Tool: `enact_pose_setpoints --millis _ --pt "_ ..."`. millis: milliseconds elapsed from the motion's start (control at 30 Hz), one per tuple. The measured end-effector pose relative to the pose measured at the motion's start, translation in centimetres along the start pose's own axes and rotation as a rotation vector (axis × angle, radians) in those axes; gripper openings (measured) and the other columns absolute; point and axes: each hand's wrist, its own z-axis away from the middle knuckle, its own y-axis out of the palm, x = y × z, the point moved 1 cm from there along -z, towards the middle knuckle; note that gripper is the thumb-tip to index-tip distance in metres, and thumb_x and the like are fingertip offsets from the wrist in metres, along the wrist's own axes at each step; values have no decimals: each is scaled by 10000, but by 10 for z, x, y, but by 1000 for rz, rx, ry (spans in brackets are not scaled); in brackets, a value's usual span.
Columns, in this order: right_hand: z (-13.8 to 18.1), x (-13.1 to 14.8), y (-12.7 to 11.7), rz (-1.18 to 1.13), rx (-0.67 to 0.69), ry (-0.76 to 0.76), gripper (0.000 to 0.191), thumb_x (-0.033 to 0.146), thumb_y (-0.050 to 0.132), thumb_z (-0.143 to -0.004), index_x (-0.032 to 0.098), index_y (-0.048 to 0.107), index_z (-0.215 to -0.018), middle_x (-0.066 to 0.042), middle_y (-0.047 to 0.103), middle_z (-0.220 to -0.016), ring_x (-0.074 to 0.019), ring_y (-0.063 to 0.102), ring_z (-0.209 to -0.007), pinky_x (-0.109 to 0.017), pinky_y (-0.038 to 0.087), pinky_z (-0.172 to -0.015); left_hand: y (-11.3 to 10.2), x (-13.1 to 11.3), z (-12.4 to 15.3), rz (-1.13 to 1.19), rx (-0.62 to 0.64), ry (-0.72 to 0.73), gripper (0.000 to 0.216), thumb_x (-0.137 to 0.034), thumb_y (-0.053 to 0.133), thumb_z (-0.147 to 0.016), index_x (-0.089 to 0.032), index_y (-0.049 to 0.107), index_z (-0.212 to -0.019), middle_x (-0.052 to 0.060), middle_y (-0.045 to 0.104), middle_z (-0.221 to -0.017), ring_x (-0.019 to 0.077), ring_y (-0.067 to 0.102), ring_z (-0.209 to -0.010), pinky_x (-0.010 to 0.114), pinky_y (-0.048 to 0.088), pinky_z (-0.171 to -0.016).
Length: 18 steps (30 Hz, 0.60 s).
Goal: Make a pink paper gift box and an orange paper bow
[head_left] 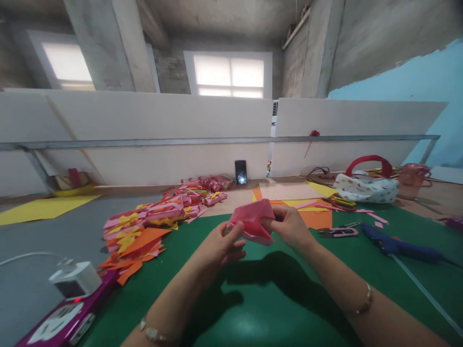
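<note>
A folded pink paper piece, shaped like a small open pouch, is held up above the green mat. My right hand grips its right side, with the thumb reaching into the opening. At the left edge, my left hand has its thumb and index finger on the paper, while the other fingers curl loosely below. Left of my hands lies a heap of pink, yellow and orange paper pieces. Orange paper lies behind my right hand.
On the right are pink-handled thread snips, a blue glue gun with a glue stick, and a white patterned basket with a red handle. A purple power strip holds a white charger. A phone leans at the back.
</note>
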Motion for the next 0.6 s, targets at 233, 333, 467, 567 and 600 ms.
enact_pose_setpoints --millis 233,333,467,567,600 --pt "8 2 12 82 44 -66 67 231 659 -687 168 673 -708 6 633 -638 -168 576 -638 -272 441 -604 2 16 -15 -50 -69 125 553 -386 782 -598 -157 534 -1036 103 660 -984 226 641 -855 336 510 -710" --pt "12 6 14 211 -25 -180 148 218 690 -699 188 697 -844 -22 683 -790 -181 607 -739 -283 459 -683 4 15 -16 -135 -126 276 536 -319 789 -574 -154 537 -1017 83 674 -940 219 642 -841 317 501 -717" --pt "16 11 14 304 -120 -350 120 228 675 -753 182 685 -863 -57 681 -857 -183 612 -800 -273 469 -697 12 12 -10 -211 -116 384 529 -220 765 -581 -154 479 -1021 94 650 -978 227 639 -883 346 510 -791" --pt "18 10 15 489 -115 -430 80 225 647 -797 179 687 -850 -55 683 -812 -176 603 -768 -274 442 -696 17 11 -5 -282 -117 389 588 -211 741 -598 -147 419 -1085 106 627 -1000 222 639 -887 352 519 -808" --pt "18 9 16 572 -125 -443 77 227 635 -811 179 688 -841 -53 684 -793 -177 599 -757 -279 427 -695 18 11 -3 -297 -114 394 593 -211 731 -605 -145 409 -1100 107 625 -1008 219 639 -894 350 519 -816"
